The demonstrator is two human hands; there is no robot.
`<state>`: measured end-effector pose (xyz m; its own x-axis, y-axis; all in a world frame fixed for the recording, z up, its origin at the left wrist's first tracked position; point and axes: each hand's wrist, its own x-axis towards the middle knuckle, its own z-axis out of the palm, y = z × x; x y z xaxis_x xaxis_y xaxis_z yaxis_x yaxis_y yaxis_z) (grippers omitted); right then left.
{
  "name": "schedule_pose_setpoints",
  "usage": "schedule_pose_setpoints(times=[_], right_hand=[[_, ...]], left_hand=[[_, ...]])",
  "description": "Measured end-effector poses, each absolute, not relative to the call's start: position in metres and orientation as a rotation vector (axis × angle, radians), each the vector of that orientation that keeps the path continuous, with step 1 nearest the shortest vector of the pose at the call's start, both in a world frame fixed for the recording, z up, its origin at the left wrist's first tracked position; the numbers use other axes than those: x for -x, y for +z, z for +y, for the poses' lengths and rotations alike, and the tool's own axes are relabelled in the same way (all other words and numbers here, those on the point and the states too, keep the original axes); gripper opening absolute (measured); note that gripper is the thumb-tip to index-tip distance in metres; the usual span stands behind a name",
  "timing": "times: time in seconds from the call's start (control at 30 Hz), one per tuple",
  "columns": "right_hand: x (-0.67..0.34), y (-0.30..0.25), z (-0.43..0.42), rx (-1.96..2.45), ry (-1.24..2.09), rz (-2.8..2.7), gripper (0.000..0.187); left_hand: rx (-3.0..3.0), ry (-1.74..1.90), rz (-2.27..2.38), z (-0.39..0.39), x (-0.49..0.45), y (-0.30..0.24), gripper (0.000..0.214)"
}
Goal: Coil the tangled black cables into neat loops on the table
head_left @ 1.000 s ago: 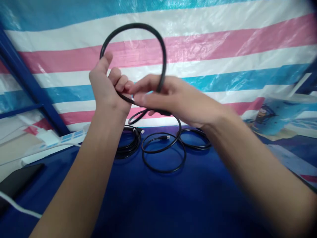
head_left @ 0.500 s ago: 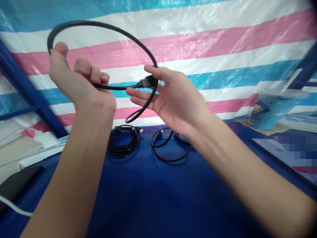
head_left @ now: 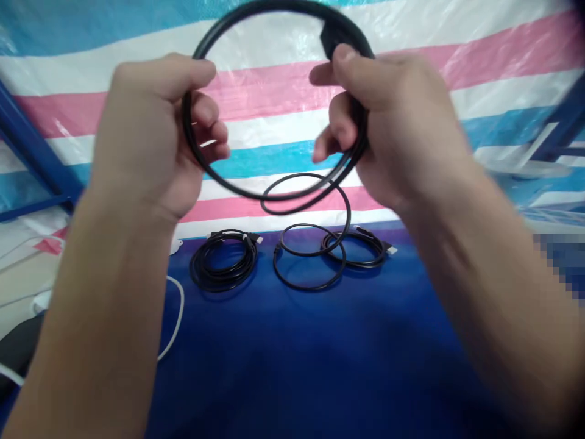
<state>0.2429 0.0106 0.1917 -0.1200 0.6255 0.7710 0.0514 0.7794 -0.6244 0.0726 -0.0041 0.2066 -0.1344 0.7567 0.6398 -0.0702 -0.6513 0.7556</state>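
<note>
Both my hands hold one black cable [head_left: 256,12] bent into a wide loop in front of me, high above the blue table [head_left: 292,353]. My left hand [head_left: 150,128] is closed round the loop's left side. My right hand [head_left: 393,116] is closed round its right side, thumb beside the cable's plug end at the top. The cable's loose tail hangs down in smaller rings to the table [head_left: 311,256]. A coiled black cable [head_left: 223,262] lies on the table to the left, another coil [head_left: 361,247] to the right.
A striped pink, white and blue tarp [head_left: 457,61] hangs behind the table. A thin white cord [head_left: 176,317] curves over the table's left edge. Blue frame bars [head_left: 31,152] stand at far left. Pale blurred objects sit at right [head_left: 525,167].
Both hands rose and came nearer the camera. My right hand, open half a second ago, has closed on the cable's right side, and the loop is now gathered between both hands.
</note>
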Motion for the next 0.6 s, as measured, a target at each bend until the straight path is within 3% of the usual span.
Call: schedule_pose_setpoints(times=[0.07,0.2,0.27,0.4,0.5,0.6], right_hand=[[-0.250,0.196,0.002,0.739,0.399,-1.787,0.029],[-0.255,0.201,-0.012,1.050,-0.015,-1.955,0.033],[-0.256,0.202,-0.014,0.991,-0.141,-2.046,0.034],[-0.256,0.202,-0.014,0.901,0.022,-2.131,0.037],[-0.256,0.200,-0.013,0.860,0.103,-2.039,0.029],[-0.255,0.198,-0.013,0.798,0.121,-1.906,0.025]], left_hand=[[-1.723,1.762,0.806,-0.005,-0.068,0.206,0.011],[-2.269,1.675,1.227,-0.002,-0.079,0.195,0.048],[-2.394,1.601,1.332,-0.003,-0.087,0.192,0.052],[-2.458,1.630,1.310,-0.010,-0.094,0.190,0.052],[-2.494,1.731,1.310,-0.018,-0.095,0.191,0.050],[-2.324,1.721,1.267,-0.022,-0.095,0.193,0.036]])
